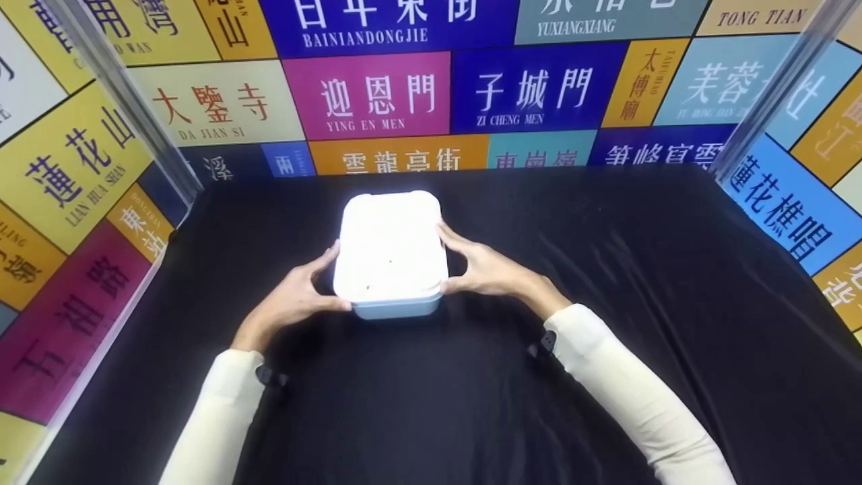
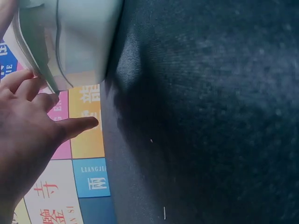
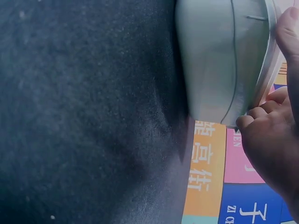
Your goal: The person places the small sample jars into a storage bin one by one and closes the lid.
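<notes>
A storage box (image 1: 396, 308) with a pale grey-green body stands on the black cloth, under a bright white lid (image 1: 389, 246). My left hand (image 1: 291, 294) holds the lid's left edge, thumb at the near corner and fingers farther along the side. On the opposite edge, my right hand (image 1: 486, 268) grips the lid with thumb and fingers spread apart. From the left wrist, curled fingers (image 2: 28, 88) appear at the rim above the box wall (image 2: 86, 42). The right wrist view has bent fingers (image 3: 266, 109) against the rim too. The box's inside is hidden.
Black cloth (image 1: 431, 404) covers the table. Panels (image 1: 367, 94) with coloured blocks and large characters stand behind and on both sides. Clear upright posts (image 1: 128, 101) mark the back corners. Dark wrist cameras (image 1: 269, 376) sit at both cream sleeves.
</notes>
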`<state>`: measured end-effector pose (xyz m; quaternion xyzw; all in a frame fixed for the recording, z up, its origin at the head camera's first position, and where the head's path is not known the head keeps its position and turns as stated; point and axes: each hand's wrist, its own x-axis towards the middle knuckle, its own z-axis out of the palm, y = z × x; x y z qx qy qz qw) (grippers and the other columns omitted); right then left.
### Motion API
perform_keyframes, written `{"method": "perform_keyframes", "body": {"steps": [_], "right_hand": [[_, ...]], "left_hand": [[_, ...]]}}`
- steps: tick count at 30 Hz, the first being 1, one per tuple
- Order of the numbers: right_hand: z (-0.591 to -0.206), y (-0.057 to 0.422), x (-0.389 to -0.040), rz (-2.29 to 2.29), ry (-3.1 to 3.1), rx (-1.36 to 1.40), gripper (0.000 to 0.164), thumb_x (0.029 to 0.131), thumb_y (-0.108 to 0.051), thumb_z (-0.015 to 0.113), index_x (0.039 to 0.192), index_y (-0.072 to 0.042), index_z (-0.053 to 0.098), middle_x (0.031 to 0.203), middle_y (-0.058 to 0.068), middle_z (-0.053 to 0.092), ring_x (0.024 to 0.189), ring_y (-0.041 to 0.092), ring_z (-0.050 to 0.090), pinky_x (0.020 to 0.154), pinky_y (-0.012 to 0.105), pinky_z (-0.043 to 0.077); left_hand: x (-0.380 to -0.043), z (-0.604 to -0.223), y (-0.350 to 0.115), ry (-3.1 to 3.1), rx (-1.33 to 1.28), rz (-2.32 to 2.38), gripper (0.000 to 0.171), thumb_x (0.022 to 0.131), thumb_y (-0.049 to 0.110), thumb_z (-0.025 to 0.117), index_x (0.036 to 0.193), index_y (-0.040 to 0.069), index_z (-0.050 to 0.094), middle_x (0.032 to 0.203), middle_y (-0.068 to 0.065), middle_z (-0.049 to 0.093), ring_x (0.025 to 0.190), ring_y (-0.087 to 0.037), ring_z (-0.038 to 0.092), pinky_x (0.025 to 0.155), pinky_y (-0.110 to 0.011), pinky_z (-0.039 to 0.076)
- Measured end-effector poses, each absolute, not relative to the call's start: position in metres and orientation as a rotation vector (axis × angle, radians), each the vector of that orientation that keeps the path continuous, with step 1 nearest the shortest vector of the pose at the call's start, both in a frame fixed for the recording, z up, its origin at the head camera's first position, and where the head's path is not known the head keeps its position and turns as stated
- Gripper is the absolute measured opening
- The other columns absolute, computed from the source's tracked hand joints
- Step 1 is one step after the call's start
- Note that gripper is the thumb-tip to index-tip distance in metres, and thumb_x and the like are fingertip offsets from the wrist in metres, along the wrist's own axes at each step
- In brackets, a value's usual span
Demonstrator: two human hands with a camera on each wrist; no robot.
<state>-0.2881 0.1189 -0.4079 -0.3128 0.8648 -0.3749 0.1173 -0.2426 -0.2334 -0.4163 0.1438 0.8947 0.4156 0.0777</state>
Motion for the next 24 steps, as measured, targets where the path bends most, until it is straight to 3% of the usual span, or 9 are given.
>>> {"method": "perform_keyframes", "body": {"steps": [10,16,18,21,24], "right_hand": [[-0.412,0.120,-0.285,-1.061,2.577,-0.873,0.115,0.074,-0.043,0.087,0.160,-0.017,0.016,0.169,-0.005,0.009,0.155,0.021,0.017,0.129,0.042,0.020],[-0.412,0.118,-0.284,-1.090,2.589,-0.859,0.116,0.073,-0.043,0.089,0.161,-0.019,0.018,0.170,-0.006,0.011,0.157,0.020,0.014,0.129,0.043,0.019],[-0.412,0.118,-0.284,-1.110,2.591,-0.856,0.116,0.072,-0.043,0.089,0.161,-0.019,0.018,0.169,-0.005,0.013,0.157,0.020,0.014,0.129,0.044,0.018],[-0.412,0.117,-0.284,-1.135,2.596,-0.849,0.116,0.071,-0.042,0.090,0.161,-0.019,0.020,0.169,-0.004,0.015,0.157,0.021,0.015,0.129,0.044,0.018],[-0.412,0.115,-0.284,-1.150,2.600,-0.860,0.114,0.073,-0.040,0.089,0.161,-0.018,0.020,0.169,-0.002,0.015,0.157,0.021,0.015,0.129,0.043,0.018]], "left_hand": [[-0.245,-0.413,-0.236,2.671,0.449,1.220,0.106,0.074,0.037,0.089,0.159,0.019,0.027,0.167,-0.006,0.021,0.156,-0.029,0.013,0.129,-0.054,0.012],[-0.250,-0.395,-0.240,2.668,0.534,1.154,0.066,0.100,0.035,0.059,0.155,0.006,0.035,0.163,-0.013,0.030,0.155,-0.037,0.014,0.128,-0.055,0.011],[-0.253,-0.385,-0.237,2.703,0.521,1.106,0.057,0.105,0.035,0.051,0.150,0.001,0.042,0.157,-0.019,0.039,0.152,-0.040,0.024,0.127,-0.055,0.017],[-0.261,-0.369,-0.226,2.820,0.395,1.020,0.057,0.105,0.045,0.047,0.132,-0.003,0.061,0.136,-0.025,0.061,0.134,-0.040,0.052,0.117,-0.054,0.039],[-0.271,-0.355,-0.212,2.932,0.263,0.928,0.059,0.104,0.050,0.047,0.119,-0.004,0.068,0.120,-0.024,0.069,0.115,-0.038,0.063,0.104,-0.052,0.050]]}}
